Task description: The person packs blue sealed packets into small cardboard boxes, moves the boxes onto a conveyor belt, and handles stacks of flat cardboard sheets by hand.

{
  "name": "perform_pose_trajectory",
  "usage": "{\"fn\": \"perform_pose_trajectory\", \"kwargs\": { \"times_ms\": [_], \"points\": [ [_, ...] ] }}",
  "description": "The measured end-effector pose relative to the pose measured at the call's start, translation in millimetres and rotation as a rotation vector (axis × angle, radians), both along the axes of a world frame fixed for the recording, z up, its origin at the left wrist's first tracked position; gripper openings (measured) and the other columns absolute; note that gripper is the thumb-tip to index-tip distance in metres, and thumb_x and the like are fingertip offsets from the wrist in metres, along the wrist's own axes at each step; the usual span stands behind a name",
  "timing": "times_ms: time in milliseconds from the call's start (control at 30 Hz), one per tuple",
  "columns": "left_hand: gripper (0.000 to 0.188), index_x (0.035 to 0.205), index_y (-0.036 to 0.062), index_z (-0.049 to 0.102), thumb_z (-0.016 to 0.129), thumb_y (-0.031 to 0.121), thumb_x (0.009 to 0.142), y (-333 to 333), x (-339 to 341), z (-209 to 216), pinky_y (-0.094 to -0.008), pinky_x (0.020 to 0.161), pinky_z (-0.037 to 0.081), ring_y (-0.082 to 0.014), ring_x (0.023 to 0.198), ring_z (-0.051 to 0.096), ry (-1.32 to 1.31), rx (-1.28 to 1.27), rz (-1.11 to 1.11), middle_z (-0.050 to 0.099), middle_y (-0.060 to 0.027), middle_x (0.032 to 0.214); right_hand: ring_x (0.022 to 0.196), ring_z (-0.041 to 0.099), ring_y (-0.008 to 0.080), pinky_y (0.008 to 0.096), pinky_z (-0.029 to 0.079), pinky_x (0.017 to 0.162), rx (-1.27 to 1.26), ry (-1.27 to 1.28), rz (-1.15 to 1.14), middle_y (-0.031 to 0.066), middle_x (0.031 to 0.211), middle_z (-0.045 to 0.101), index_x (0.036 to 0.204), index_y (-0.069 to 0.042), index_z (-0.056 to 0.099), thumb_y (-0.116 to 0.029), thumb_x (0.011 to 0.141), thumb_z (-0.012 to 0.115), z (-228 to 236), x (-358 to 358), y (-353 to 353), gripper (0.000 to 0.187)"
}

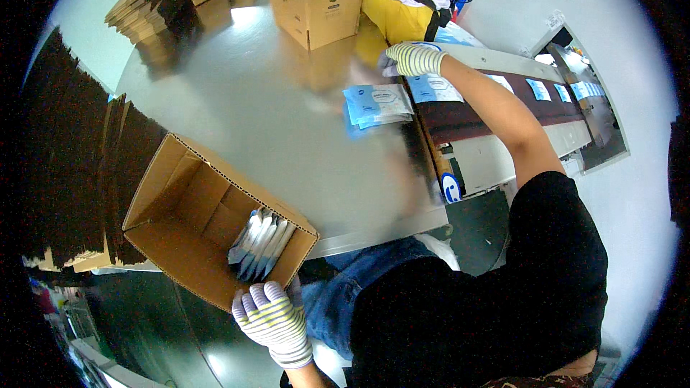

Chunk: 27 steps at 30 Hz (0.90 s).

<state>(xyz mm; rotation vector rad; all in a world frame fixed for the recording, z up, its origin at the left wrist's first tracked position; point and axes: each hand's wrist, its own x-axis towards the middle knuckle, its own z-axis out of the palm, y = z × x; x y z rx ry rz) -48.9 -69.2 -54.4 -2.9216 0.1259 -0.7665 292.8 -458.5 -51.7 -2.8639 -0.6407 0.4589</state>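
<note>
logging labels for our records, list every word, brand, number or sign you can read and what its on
Stacked blue packets: lettering, not copied here; fine lines too small.
Far brown carton: dark logo and lettering, too small.
Conveyor's round sticker: curved mark, no readable words.
Wall label: too small.

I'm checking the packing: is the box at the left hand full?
No, packets stand at only one end of the box.

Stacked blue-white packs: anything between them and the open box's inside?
Only the far rim of the open box, facing the stacked packs. Nothing else visible stands between them on the metal tabletop.
</note>
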Motion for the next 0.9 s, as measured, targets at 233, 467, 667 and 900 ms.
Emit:
{"fn": "perform_pose_trajectory", "kwargs": {
  "times_ms": [233,467,667,900],
  "points": [
    [0.033,0.072,0.0098,0.049,0.062,0.039,0.081,0.6,4.2,0.9,-0.0413,0.071,0.044,-0.0297,0.072,0.055,-0.025,0.000,-0.017,0.053,-0.0089,0.070,0.100,0.063,0.0261,0.0359,0.049,0.090,-0.110,0.264,0.175,0.0162,0.109,0.066,0.120,0.004,0.056,-0.018,0.075,0.077,-37.8,58.9,-12.2,0.055],
    [0.033,0.072,0.0107,0.049,0.063,0.039,0.081,3.5,4.4,-1.4,-0.0418,0.071,0.044,-0.0292,0.071,0.055,-0.046,-0.011,-0.014,0.053,-0.0086,0.070,0.088,0.064,0.0333,0.0418,0.050,0.079,-0.318,0.266,0.422,0.0210,0.099,0.066,0.116,0.001,0.056,-0.026,0.072,0.072,-85.5,31.3,20.3,0.054],
    [0.033,0.073,0.0110,0.050,0.065,0.039,0.078,0.8,5.8,1.5,-0.0409,0.072,0.045,-0.0281,0.071,0.056,-0.049,-0.001,-0.019,0.054,-0.0084,0.070,0.090,0.062,0.0371,0.0456,0.050,0.081,-0.513,0.126,0.347,0.0208,0.098,0.065,0.109,-0.001,0.061,-0.051,0.064,0.070,-44.9,-132.3,100.5,0.067],
    [0.029,0.073,0.0119,0.049,0.066,0.036,0.074,0.6,3.1,3.9,-0.0403,0.076,0.045,-0.0246,0.067,0.055,0.035,0.036,-0.059,0.052,-0.0054,0.069,0.093,0.061,0.0336,0.0452,0.049,0.083,1.038,0.536,-0.063,0.0163,0.099,0.063,0.116,-0.005,0.056,-0.038,0.066,0.074,-32.2,-152.8,113.9,0.062]
  ]
}}
